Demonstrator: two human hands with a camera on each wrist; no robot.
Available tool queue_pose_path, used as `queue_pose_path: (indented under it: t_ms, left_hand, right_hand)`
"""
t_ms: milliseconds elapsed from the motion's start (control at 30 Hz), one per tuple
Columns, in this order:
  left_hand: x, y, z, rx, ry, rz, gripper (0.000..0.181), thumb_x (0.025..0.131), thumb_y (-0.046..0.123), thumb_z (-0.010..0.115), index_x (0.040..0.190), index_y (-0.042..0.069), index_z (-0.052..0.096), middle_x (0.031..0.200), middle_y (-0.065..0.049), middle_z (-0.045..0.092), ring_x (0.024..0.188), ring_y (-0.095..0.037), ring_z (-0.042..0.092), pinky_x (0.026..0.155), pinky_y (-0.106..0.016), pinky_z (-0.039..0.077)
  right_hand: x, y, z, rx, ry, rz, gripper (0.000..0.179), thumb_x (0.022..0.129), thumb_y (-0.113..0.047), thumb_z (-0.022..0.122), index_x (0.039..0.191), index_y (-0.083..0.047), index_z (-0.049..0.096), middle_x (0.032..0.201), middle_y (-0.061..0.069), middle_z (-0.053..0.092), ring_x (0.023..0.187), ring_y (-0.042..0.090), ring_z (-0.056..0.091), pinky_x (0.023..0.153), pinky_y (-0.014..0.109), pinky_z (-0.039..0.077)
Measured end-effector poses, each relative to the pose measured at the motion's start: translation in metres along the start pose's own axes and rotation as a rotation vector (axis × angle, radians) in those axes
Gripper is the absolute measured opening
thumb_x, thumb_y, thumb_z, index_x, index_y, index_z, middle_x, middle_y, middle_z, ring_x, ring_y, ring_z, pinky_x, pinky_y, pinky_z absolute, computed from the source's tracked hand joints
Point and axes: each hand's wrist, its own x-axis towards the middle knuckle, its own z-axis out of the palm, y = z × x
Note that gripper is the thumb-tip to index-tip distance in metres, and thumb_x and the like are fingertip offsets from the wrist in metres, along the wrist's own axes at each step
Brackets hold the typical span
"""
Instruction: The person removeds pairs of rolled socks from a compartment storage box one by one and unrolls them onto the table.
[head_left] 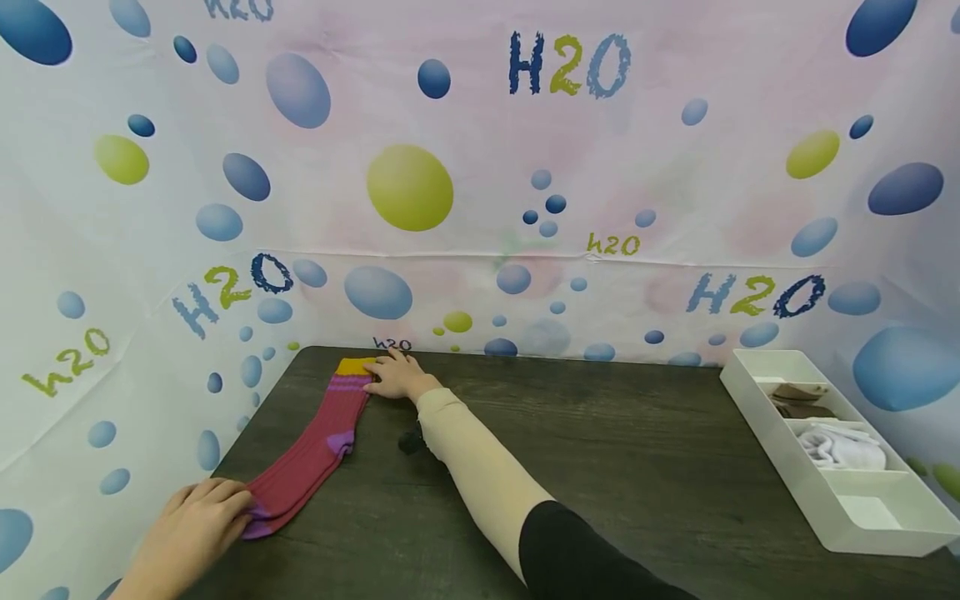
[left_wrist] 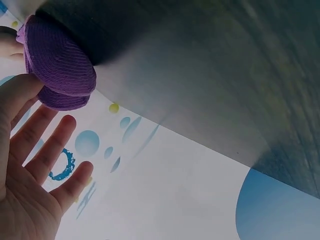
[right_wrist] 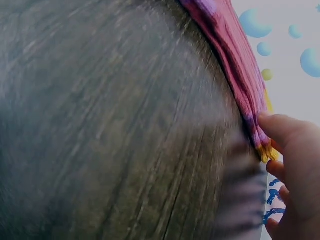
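Note:
A pair of long dusty-red socks lies flat on the dark table, one on the other. It has a yellow cuff, purple stripes, and purple heels and toes. At the near end my left hand pinches the toes; in the left wrist view two purple toe layers show by the thumb and forefinger, the other fingers spread. My right hand reaches to the far end and pinches the cuff's right edge. In the right wrist view the thumb presses on the edge near the yellow band.
A white divided tray stands at the table's right side. One compartment contains brown folded items, another a white rolled cloth item. A printed backdrop rises behind the dark wooden table and along its left side.

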Motion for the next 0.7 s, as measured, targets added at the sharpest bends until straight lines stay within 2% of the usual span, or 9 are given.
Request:
queue_pose_path:
  t_ms: [100,167,200,267,333,400,433,500,700]
  left_hand:
    - [0.002,0.001,0.0,0.0,0.006,-0.005,0.07,0.099,0.06,0.011,0.078,0.021,0.066,0.085,0.005,0.065,0.085,-0.021,0.06,0.072,-0.049,0.047]
    - [0.003,0.003,-0.001,0.002,-0.001,-0.015,0.056,0.103,0.054,0.029,0.078,0.021,0.066,0.085,0.004,0.065,0.086,-0.021,0.06,0.072,-0.049,0.047]
    - [0.003,0.003,-0.001,0.005,-0.003,-0.02,0.055,0.103,0.054,0.028,0.078,0.021,0.066,0.086,0.005,0.065,0.086,-0.021,0.06,0.073,-0.049,0.046]
    - [0.003,0.005,-0.002,0.003,-0.01,-0.027,0.04,0.102,0.046,0.044,0.078,0.022,0.065,0.086,0.005,0.065,0.086,-0.022,0.06,0.074,-0.049,0.046]
    - [0.004,0.006,-0.002,0.003,-0.003,-0.034,0.042,0.102,0.047,0.041,0.078,0.022,0.065,0.086,0.004,0.065,0.086,-0.022,0.06,0.074,-0.05,0.045]
    - [0.004,0.008,-0.001,0.005,0.03,-0.039,0.06,0.103,0.054,0.022,0.077,0.02,0.065,0.086,0.003,0.065,0.086,-0.024,0.06,0.075,-0.052,0.044]
    - [0.004,0.008,-0.001,0.005,0.051,-0.043,0.061,0.103,0.054,0.022,0.077,0.019,0.065,0.086,0.002,0.065,0.086,-0.024,0.059,0.075,-0.053,0.044]
    - [0.004,0.008,-0.001,0.007,0.111,-0.048,0.075,0.1,0.057,0.007,0.076,0.017,0.065,0.085,0.0,0.066,0.085,-0.025,0.058,0.077,-0.056,0.042]
    - [0.004,0.004,-0.001,-0.006,0.282,-0.02,0.066,0.102,0.054,0.024,0.074,0.009,0.064,0.081,-0.007,0.065,0.087,-0.031,0.054,0.084,-0.06,0.036]
  right_hand:
    - [-0.001,-0.001,-0.001,0.009,0.018,-0.013,0.055,0.102,-0.048,0.041,0.153,-0.03,0.032,0.16,-0.006,0.029,0.153,0.02,0.012,0.121,0.045,0.021]
    - [-0.002,-0.001,-0.003,0.016,0.029,-0.026,0.055,0.102,-0.046,0.042,0.152,-0.027,0.034,0.16,-0.005,0.03,0.153,0.02,0.013,0.121,0.044,0.022]
    - [-0.002,-0.002,-0.003,0.013,0.036,-0.031,0.055,0.102,-0.046,0.043,0.152,-0.027,0.034,0.159,-0.005,0.031,0.153,0.019,0.014,0.121,0.044,0.022]
    - [-0.002,-0.003,-0.004,-0.001,0.05,-0.039,0.055,0.102,-0.046,0.043,0.152,-0.026,0.035,0.159,-0.005,0.032,0.152,0.019,0.014,0.121,0.043,0.023]
    - [-0.002,-0.004,-0.004,-0.027,0.075,-0.044,0.055,0.101,-0.046,0.043,0.152,-0.026,0.036,0.159,-0.006,0.032,0.152,0.018,0.015,0.121,0.042,0.023]
    - [-0.002,-0.004,-0.004,-0.055,0.101,-0.057,0.055,0.102,-0.045,0.043,0.152,-0.026,0.035,0.158,-0.007,0.032,0.152,0.018,0.015,0.121,0.042,0.023]
    - [-0.002,-0.005,-0.005,-0.073,0.116,-0.065,0.054,0.102,-0.045,0.043,0.152,-0.026,0.035,0.158,-0.007,0.032,0.152,0.018,0.015,0.121,0.042,0.023]
    - [-0.002,-0.006,-0.006,-0.128,0.142,-0.087,0.054,0.102,-0.044,0.043,0.152,-0.026,0.034,0.159,-0.007,0.031,0.152,0.018,0.015,0.121,0.042,0.023]
    - [-0.004,-0.006,-0.014,-0.348,0.196,-0.143,0.054,0.104,-0.042,0.039,0.155,-0.027,0.027,0.161,-0.005,0.027,0.152,0.017,0.014,0.122,0.041,0.02]
